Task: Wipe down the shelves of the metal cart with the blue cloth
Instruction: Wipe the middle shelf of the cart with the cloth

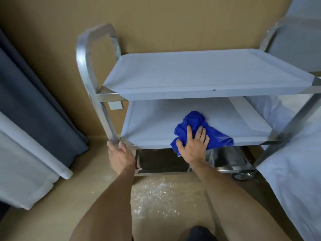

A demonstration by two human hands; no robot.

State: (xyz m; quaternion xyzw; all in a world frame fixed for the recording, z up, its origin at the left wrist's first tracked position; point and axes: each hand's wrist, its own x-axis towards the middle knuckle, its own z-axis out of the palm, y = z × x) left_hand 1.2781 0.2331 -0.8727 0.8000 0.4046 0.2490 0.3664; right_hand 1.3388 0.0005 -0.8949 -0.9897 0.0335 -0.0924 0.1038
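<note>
The blue cloth lies bunched on the middle shelf of the metal cart, at its front edge, pressed flat under the right hand with fingers spread and straight. Left of that hand, the left hand grasps the cart's upright post. Above the cloth sits the top shelf; below it, the bottom shelf. White specks dot the floor beneath both arms

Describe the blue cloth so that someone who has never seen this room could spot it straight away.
Find the metal cart with three shelves standing against the tan wall. On its middle shelf, near the front edge, lies the blue cloth, bunched up under the flat right hand. It is the only vivid blue thing among pale grey shelves and bare steel.
</note>
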